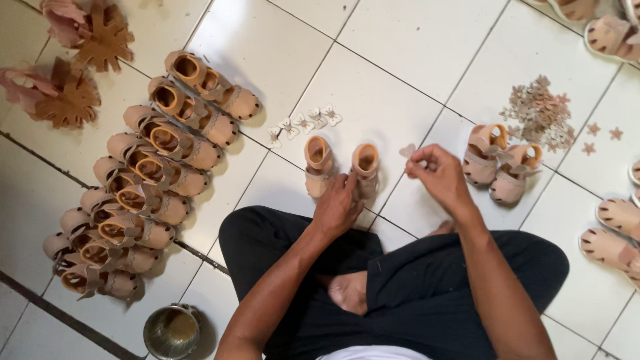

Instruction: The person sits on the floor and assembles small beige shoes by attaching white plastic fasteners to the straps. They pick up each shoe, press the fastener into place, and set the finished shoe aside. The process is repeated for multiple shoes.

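Person sits cross-legged on white tiled floor (pixel 400 60). Right hand (pixel 437 175) pinches a small pale butterfly-shaped cutout (pixel 407 151) between thumb and fingertips, grip narrow and closed on it, cutout sticking out at the hand's 10 o'clock. Left hand (pixel 337 207) rests on the pair of small tan sandals (pixel 341 167) straight ahead, fingers curled over the rear of the right-hand sandal of the pair; grip looks partly closed around it, though the fingertips are hidden behind the sandal.

Handling, as a judgement: cutout is thin, flat, very light, probably a soft leather-like sheet, so it bends easily and can slip or flutter; best taken at one wing edge with a fingertip pinch, as here. Sandals look light, with a semi-stiff sole and soft straps; hold by heel cup or sole sides, not by straps.

Around:
- Four more white butterfly cutouts (pixel 305 124) in a row on the floor, 11 o'clock of the pair.
- Long row of finished sandals (pixel 143 180) at 9 to 10 o'clock.
- Second pair of sandals (pixel 501 163) at 2 o'clock, heap of star-like cutouts (pixel 539 113) just beyond it.
- Metal bowl (pixel 171 330) at 7 o'clock by the left knee.
- Brown flower-shaped cutouts (pixel 80 67) at far 10 o'clock.
- More sandals at right edge (pixel 617 227).
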`<state>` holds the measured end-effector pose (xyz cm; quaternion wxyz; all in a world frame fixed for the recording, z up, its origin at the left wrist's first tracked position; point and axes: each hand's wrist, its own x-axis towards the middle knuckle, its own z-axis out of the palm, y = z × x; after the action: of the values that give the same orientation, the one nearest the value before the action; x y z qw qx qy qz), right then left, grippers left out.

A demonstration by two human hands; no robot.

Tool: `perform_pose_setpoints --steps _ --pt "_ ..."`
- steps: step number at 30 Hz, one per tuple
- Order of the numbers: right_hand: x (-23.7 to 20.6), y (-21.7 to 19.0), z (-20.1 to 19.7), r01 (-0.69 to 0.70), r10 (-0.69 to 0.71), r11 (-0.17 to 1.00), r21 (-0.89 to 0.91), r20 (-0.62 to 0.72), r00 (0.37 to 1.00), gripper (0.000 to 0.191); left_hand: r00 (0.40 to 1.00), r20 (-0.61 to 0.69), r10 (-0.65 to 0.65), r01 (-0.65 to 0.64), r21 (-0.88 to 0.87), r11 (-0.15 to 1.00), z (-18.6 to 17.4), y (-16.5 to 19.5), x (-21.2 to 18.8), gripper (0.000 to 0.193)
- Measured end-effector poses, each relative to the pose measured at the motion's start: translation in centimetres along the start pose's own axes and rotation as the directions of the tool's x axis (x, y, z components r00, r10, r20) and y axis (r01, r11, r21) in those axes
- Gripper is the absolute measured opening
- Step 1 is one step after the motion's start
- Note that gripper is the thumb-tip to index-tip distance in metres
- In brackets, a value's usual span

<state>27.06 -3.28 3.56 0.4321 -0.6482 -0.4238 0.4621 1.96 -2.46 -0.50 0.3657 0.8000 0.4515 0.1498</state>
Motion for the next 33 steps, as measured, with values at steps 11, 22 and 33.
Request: perform_pose_setpoints --steps 11,22,33 --pt "-4.8 4.7 4.0 0.093 -0.089 0.965 -0.246 0.029 0.996 0.034 0.954 -0.265 -0.144 0.048 -0.337 0.940 0.2 1.2 -1.4 0.021" --pt "-4.1 2.3 7.6 -0.035 0.016 0.985 -0.170 -0.113 0.993 0.019 0.965 -0.183 -0.187 0.039 -0.604 0.796 0.3 0.2 0.5 0.018" --pt "-3.5 2.8 8.6 0.116 -0.159 0.976 -0.186 -0.238 0.958 0.017 0.920 -0.352 -0.169 -0.002 -0.437 0.899 0.3 0.1 1.3 0.013"
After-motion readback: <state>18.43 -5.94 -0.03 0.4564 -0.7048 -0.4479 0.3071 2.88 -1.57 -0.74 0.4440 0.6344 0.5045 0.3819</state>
